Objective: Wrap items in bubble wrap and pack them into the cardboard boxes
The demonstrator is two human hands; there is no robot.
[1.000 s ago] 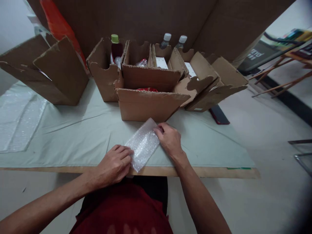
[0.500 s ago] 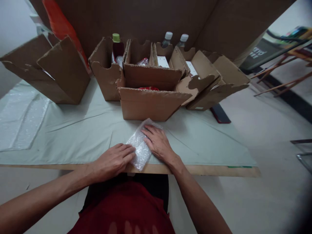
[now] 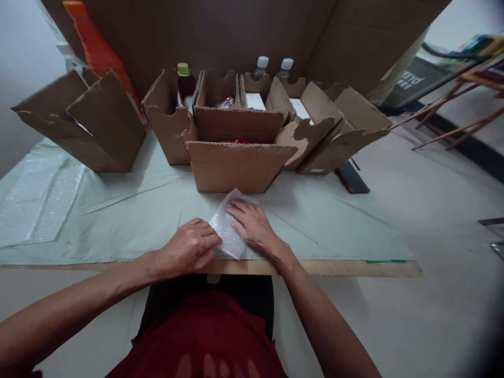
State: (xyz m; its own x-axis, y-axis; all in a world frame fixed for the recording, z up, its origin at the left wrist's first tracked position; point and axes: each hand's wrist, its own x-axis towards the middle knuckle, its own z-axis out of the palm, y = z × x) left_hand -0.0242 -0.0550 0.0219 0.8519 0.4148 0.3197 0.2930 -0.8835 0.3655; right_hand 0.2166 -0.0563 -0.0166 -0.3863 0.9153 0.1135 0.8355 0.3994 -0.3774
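Several cartons [image 3: 240, 167] stand beyond the bubble wrap [image 3: 225, 227].

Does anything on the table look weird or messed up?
Nothing looks spilled. The dark, flat thing, maybe a phone, lies right at the table's right edge, an odd spot because it might get knocked off. The pale cloth has wrinkles, too.

Seven cardboard boxes [image 3: 239, 169], two white-capped bottles [image 3: 261, 66], one green-capped bottle [image 3: 184, 72], one phone [image 3: 352, 177], bubble wrap [image 3: 227, 230] in two places.
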